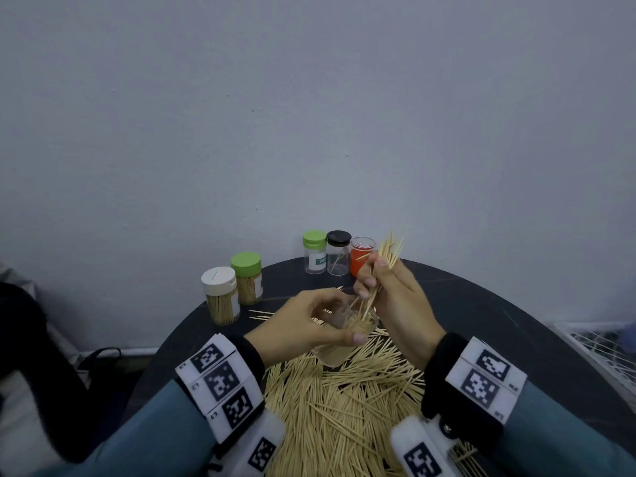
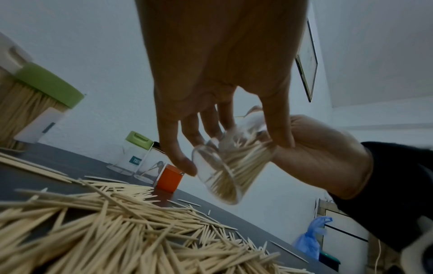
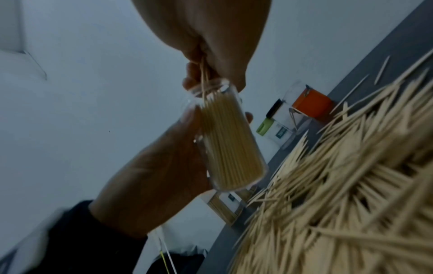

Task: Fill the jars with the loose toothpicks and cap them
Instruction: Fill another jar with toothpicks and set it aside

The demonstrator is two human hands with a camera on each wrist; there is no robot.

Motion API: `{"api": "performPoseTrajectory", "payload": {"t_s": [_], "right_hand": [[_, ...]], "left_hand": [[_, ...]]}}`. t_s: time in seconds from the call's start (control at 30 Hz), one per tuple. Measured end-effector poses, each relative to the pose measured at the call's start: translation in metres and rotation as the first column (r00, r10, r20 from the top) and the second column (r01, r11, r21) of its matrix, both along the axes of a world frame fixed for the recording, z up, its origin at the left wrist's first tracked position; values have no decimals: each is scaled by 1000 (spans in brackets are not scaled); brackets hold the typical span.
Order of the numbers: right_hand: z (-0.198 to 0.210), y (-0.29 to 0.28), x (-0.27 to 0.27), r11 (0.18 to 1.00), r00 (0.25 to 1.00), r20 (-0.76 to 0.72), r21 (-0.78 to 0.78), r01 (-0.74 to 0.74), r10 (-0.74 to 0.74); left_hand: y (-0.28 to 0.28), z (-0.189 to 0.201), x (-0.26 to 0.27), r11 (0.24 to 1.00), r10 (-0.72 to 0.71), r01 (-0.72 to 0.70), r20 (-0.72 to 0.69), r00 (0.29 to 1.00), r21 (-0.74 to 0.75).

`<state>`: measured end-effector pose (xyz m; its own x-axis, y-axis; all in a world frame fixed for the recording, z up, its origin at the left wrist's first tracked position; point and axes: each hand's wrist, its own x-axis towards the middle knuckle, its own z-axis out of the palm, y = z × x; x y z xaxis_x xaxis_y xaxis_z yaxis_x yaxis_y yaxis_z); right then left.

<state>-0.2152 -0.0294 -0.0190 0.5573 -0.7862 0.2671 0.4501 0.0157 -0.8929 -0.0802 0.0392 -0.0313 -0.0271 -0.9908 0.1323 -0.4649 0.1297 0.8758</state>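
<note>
A plain pale wall [image 1: 309, 115] rose behind a dark round bench [image 1: 481, 304], and most of the bench's near half lay under a loose heap of toothpicks [image 1: 344, 407]. Toward the far edge stood three small jars — one with a green flip lid [image 1: 314, 251], one with a black lid [image 1: 338, 252], one orange-red [image 1: 361, 256] — and toward the far-left edge two full, capped jars, white-lidded [image 1: 220, 294] and green-lidded [image 1: 247, 277]. The left hand [image 1: 303, 325] held an open clear jar [image 1: 347, 333] above the heap, its fingers [image 2: 178, 152] and thumb curled round the glass; the jar was tilted, mouth up and toward the right hand, and already packed well up its length with sticks lying along its axis. The right hand [image 1: 389, 294] was just above that mouth, its fingers [image 1: 370, 282] pinched together on a bundle of toothpicks [image 1: 387, 259] whose long axis ran steeply from the far upper end down into the jar's opening — roughly in line with the jar itself, which is what the coming push seemed to depend on. The lower tips were already inside the rim; the upper ends fanned out past the knuckles. The jar looked nearly full, so the remaining room was probably tight, and a splayed bundle could catch on the rim or spill. No lid for this jar could be picked out in any view.
</note>
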Motion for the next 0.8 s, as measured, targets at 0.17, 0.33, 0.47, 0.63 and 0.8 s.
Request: {"api": "performPoseTrajectory", "payload": {"t_s": [0.17, 0.33, 0.47, 0.63, 0.8], "right_hand": [[-11, 7, 1, 996, 995, -94, -86, 33, -41], [-12, 11, 0, 994, 983, -184, -96, -45, 26], [-11, 10, 0, 994, 969, -244, -87, -69, 46], [-11, 9, 0, 994, 973, -232, -108, -5, -20], [-9, 8, -2, 990, 980, -189, -138, 31, -57]], "left_hand": [[1, -1, 0, 1000, -29, 29, -61, 998, -2], [3, 4, 1, 999, 3, -7, -134, 991, -35], [3, 4, 3, 998, 31, -37, -140, 990, -44], [3, 4, 4, 998, 44, -50, -132, 990, -42], [3, 4, 3, 999, 36, -36, -132, 991, 7]]}}
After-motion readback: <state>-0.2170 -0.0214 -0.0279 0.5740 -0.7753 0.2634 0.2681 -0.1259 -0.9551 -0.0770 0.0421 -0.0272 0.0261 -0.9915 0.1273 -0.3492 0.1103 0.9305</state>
